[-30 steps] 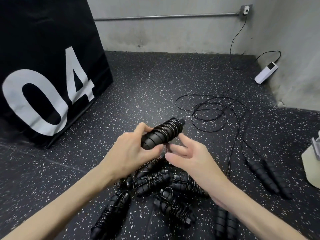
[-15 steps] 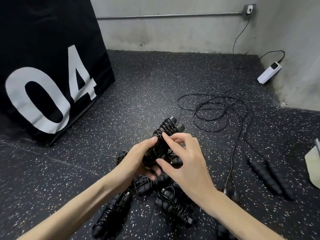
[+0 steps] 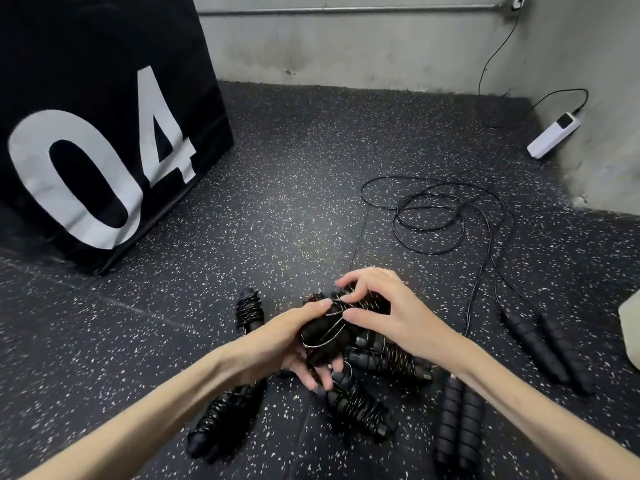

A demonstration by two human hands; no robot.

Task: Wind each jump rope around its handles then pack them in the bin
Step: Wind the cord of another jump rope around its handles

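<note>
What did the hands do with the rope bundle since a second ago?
The left hand brought the wound jump rope down and closer, keeping its grip. The right hand, open beside it before, closed in and now pinches the cord on top with its fingertips. The wound ropes on the floor, the loose rope and the black box stayed put.

Matt black foam-like handles (image 3: 325,336) wrapped in thin, glossy cable (image 3: 323,341) that glints like coated wire — the same sheen shows on the loose cable (image 3: 429,216) coiled on the floor (image 3: 294,209), a rough, dark rubber-like mat flecked white. A black cloth cover (image 3: 104,98) carries matt white numerals; the wall (image 3: 346,46) — bare, stained concrete.
</note>
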